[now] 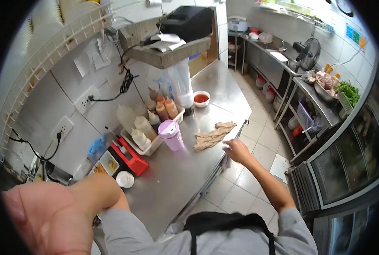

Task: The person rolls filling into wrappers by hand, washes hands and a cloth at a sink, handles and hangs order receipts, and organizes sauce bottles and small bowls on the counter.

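My left hand (49, 216) is raised close to the camera at the lower left, its bare palm in sight and its fingers mostly cut off at the dark edge. Over the near edge of the steel counter (159, 195) hovers my right hand (238, 151), fingers loosely bent and apart, with nothing in it. Closest to it lies a crumpled beige cloth (215, 136). Left of the cloth stands a lilac lidded tumbler (172, 137). Beyond is a white bowl of red sauce (201, 99).
A basket (149, 146) of squeeze bottles, a red-and-black holder (130, 157) and a white round container (125, 179) stand along the wall. A shelf with a black printer (185, 22) juts out above. Right: a glass-door fridge (346, 157), a fan (308, 53) and steel worktables.
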`<action>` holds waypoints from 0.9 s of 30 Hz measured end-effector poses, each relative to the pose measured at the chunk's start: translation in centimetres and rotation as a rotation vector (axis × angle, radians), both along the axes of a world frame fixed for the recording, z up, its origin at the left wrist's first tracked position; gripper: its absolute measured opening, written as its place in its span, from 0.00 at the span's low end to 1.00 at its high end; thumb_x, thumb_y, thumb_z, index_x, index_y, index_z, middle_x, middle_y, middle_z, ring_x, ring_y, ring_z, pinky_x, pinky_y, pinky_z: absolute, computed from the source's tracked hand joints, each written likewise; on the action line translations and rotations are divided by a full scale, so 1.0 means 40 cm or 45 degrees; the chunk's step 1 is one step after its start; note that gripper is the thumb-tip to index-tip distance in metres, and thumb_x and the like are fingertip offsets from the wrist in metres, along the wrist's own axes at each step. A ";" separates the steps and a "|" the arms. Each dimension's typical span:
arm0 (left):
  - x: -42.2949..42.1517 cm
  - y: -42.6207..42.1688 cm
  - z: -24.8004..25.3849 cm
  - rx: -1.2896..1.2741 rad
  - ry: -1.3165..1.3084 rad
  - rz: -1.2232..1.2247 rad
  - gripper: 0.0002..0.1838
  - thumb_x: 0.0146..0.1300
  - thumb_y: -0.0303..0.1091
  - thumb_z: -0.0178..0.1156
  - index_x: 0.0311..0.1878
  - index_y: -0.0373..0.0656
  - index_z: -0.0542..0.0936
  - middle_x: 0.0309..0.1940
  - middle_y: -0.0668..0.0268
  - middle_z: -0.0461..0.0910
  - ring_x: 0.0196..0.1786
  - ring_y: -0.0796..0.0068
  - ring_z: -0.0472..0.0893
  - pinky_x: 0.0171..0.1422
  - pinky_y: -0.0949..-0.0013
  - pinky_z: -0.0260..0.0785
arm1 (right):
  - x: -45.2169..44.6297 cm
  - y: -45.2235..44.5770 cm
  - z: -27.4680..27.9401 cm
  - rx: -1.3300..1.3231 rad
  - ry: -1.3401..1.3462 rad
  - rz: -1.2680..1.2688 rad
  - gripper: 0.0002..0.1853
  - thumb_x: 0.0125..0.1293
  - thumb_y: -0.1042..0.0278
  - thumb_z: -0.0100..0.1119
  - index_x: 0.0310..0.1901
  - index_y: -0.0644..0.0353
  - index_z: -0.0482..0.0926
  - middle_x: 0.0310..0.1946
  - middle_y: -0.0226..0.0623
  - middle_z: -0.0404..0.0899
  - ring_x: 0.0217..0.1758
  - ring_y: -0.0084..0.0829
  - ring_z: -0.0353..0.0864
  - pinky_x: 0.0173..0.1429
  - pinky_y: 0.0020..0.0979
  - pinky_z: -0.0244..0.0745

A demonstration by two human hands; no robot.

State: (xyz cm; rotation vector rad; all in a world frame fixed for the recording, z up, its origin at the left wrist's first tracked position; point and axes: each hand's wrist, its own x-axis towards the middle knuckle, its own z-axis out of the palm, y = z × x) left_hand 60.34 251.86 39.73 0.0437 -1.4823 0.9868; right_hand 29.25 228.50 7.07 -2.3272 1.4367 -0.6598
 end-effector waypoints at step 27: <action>-0.401 -0.487 -0.902 1.954 1.252 0.850 0.07 0.58 0.29 0.60 0.41 0.45 0.81 0.37 0.66 0.78 0.36 0.70 0.77 0.39 0.69 0.69 | 0.198 -0.328 -0.096 -0.084 -0.701 0.873 0.16 0.58 0.76 0.58 0.49 0.60 0.77 0.49 0.49 0.74 0.55 0.51 0.71 0.59 0.41 0.67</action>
